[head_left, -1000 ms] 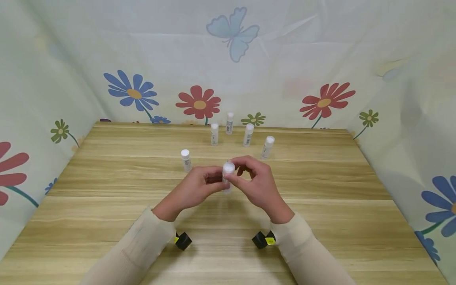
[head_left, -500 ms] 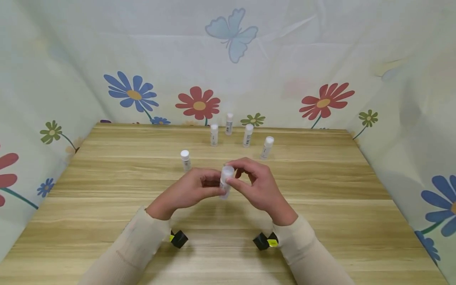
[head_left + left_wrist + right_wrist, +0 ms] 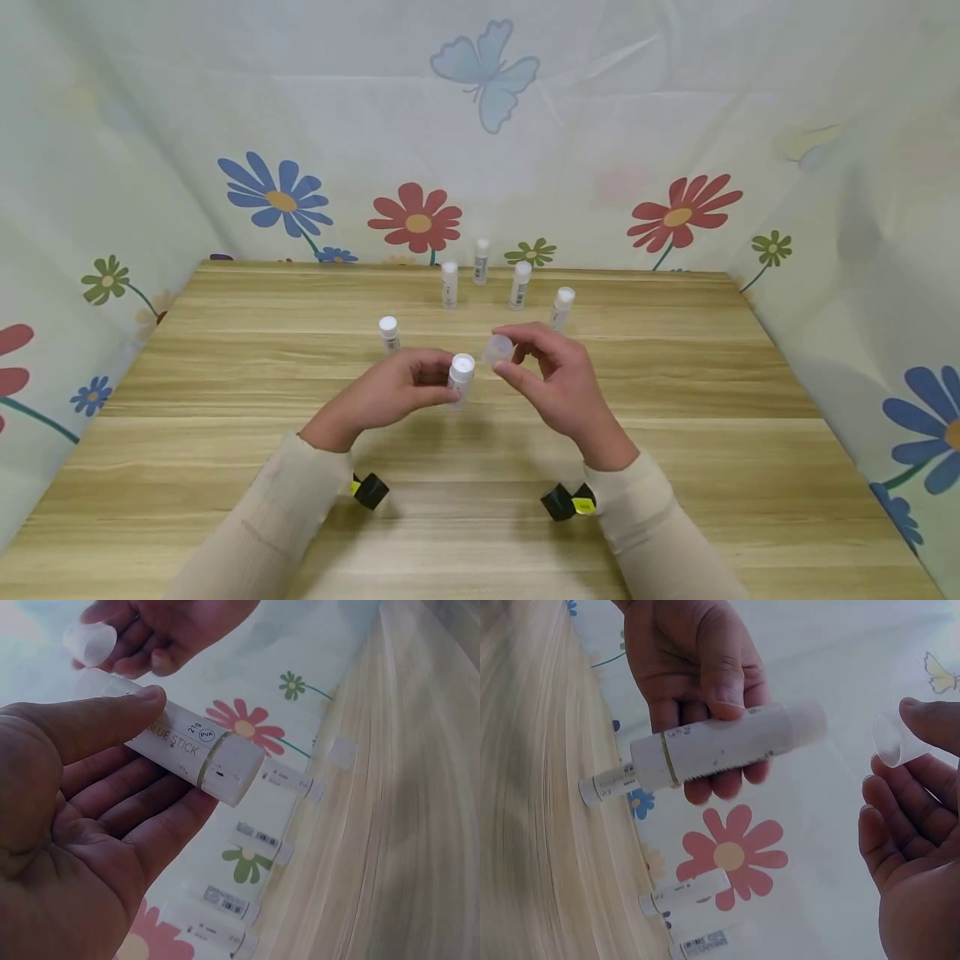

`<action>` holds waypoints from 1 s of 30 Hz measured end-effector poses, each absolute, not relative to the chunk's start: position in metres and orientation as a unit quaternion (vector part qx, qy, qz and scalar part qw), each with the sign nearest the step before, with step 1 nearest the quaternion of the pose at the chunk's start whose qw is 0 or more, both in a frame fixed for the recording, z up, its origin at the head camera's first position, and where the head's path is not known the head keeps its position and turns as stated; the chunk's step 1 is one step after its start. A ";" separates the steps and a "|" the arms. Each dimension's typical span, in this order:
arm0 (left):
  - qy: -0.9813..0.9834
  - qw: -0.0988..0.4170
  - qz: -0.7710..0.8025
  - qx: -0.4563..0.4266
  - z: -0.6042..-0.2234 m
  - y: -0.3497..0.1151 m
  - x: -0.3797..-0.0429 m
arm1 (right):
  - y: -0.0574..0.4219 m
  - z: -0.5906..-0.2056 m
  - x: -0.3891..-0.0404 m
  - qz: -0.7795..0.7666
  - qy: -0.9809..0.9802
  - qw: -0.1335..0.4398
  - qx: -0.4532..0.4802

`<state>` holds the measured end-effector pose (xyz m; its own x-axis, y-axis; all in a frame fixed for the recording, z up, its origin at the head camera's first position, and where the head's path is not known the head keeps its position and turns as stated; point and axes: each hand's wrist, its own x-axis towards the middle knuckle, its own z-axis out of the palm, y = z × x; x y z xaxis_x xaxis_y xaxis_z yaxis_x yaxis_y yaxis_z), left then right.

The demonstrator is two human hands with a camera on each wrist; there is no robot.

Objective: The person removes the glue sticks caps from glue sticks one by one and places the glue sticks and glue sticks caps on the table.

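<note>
My left hand [image 3: 397, 387] grips a white glue stick [image 3: 461, 377] around its barrel, thumb on the near side. The printed words "GLUE STICK" show on the barrel in the left wrist view, and the stick's top is uncapped. To its right, my right hand [image 3: 551, 379] pinches a translucent ribbed cap [image 3: 498, 350] between thumb and fingers. A gap separates cap and stick; in the right wrist view the cap's open end [image 3: 889, 742] faces the stick's bare end [image 3: 810, 724].
Several more capped glue sticks stand upright on the wooden table [image 3: 300, 333]: one glue stick [image 3: 389, 332] left of my left hand, another glue stick [image 3: 562, 308] behind my right hand, others [image 3: 519, 286] towards the back. A flower-printed cloth [image 3: 570, 125] bounds the table's back and sides.
The cap has come off the glue stick. My right hand has moved right with the cap, while my left hand has shifted slightly left with the stick.
</note>
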<state>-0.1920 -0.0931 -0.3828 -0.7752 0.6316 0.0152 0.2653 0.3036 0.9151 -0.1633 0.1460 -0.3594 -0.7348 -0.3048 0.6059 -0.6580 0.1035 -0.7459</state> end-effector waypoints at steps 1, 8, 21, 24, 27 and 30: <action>0.789 0.177 0.519 0.277 -0.383 -0.094 -0.194 | 0.148 -0.360 -0.164 0.581 -0.731 0.153 0.324; 0.791 0.176 0.537 0.235 -0.393 -0.104 -0.204 | 0.162 -0.368 -0.170 0.579 -0.748 0.169 0.278; 0.810 0.159 0.540 0.166 -0.416 -0.144 -0.217 | 0.205 -0.400 -0.169 0.483 -0.860 0.105 0.129; 0.818 0.154 0.533 0.154 -0.417 -0.154 -0.217 | 0.214 -0.407 -0.169 0.454 -0.878 0.096 0.115; 0.823 0.150 0.529 0.145 -0.418 -0.160 -0.216 | 0.220 -0.414 -0.169 0.434 -0.890 0.090 0.106; 0.823 0.148 0.531 0.139 -0.419 -0.165 -0.215 | 0.224 -0.421 -0.171 0.418 -0.900 0.082 0.097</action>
<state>-0.2152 -0.1650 -0.4191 -0.9180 0.3850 -0.0955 0.0715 0.3974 0.9149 -0.1711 0.2241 -0.4211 -0.9676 -0.1061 0.2290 -0.2435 0.6317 -0.7360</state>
